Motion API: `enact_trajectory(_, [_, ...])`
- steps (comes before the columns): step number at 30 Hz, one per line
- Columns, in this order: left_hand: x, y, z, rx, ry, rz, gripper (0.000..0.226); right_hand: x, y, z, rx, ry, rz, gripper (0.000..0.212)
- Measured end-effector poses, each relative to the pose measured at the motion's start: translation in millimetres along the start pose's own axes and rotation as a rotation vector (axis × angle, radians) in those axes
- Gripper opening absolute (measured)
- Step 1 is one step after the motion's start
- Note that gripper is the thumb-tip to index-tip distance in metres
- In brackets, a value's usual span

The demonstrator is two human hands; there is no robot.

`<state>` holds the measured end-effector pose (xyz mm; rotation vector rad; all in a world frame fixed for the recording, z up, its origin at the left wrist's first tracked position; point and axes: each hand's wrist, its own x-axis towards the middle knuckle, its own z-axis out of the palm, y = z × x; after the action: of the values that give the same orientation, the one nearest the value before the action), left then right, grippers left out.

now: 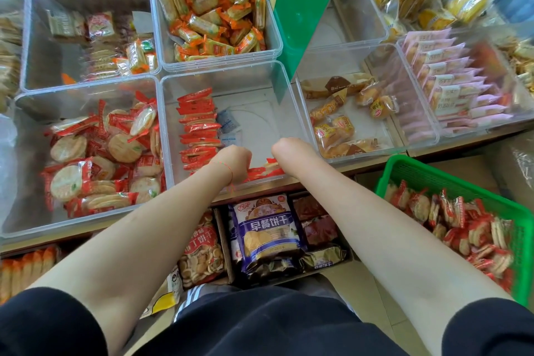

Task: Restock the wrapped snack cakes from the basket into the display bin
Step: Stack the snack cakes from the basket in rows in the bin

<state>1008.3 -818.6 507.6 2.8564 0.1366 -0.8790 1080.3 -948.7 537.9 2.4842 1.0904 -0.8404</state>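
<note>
Both my hands, left (235, 162) and right (284, 150), reach into one clear display bin (260, 78); my fingers are hidden behind its near wall, grip unclear; one green basket (433, 170) beside.

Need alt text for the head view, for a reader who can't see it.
Both hands, left hand and right hand, reach down into the near edge of a clear display bin, placing red-wrapped snack cakes beside a standing row. A green basket of more cakes sits at right.

Purple-and-white biscuit bag (267, 233), in a carton below the bench: large white characters "早餐饼干". Red biscuit bag (202, 251) beside it: characters seen upside down, possibly "丁饼干". Print on the remaining wrappers is too small or blurred to read.
</note>
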Motion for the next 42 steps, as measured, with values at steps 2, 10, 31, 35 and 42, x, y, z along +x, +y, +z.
enact_trajectory(2, [-1,-1,2,-0.01,0.007,-0.027,0.01,3,-6,0,-0.086,-0.011,-0.013,0.022])
enact_trajectory(10, [0,-2,8,-0.146,0.054,-0.141,0.008,10,-4,-2,-0.123,-0.078,0.013,0.035])
enact_trajectory(31, [6,16,-1,-0.154,-0.163,-0.084,0.042,0,6,13,0.342,-0.117,0.056,0.037])
enact_trajectory(35, [0,17,-2,-0.112,-0.167,-0.08,0.04,-1,7,17,0.407,-0.114,0.059,0.04])
enact_trajectory(42, [-4,36,-18,-0.101,0.126,-0.15,0.039,-18,31,19,0.88,0.399,0.097,0.036])
